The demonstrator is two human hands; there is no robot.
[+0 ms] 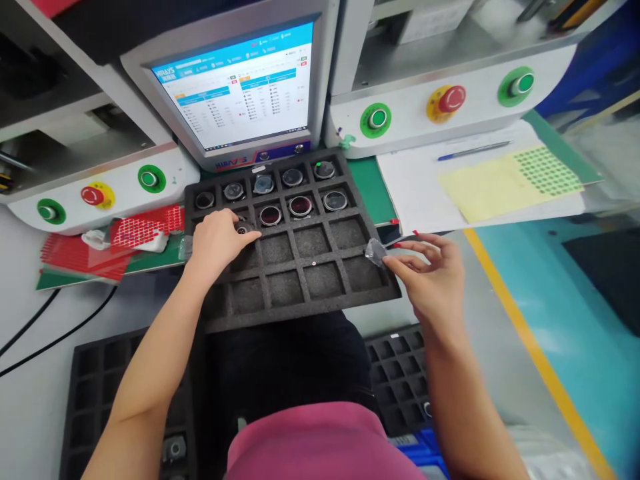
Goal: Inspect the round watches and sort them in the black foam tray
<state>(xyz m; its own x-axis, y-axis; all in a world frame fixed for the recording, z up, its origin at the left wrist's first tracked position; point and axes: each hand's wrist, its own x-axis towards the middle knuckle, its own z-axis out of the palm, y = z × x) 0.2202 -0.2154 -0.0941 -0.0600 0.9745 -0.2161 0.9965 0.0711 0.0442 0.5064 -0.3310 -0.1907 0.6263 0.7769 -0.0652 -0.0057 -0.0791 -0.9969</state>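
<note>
Head view: left hand [217, 241] curled down on foam tray [300, 303], fingertips pinched on a small round part [243, 228] at a second-row cell. Just beyond the fingers, lenses [300, 205] seated in cells. Right hand [429, 273] at the tray's right edge, thumb and forefinger closed on a clear film [376, 251], possibly a small bag.

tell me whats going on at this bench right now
A person sits at a bench with a black foam tray of square pockets on the lap. The left hand rests on a small round part in a pocket of the second row. The right hand pinches a small clear film piece at the tray's right edge. Several back pockets hold round lens-like parts; the front rows have none. A monitor glows behind.
</note>
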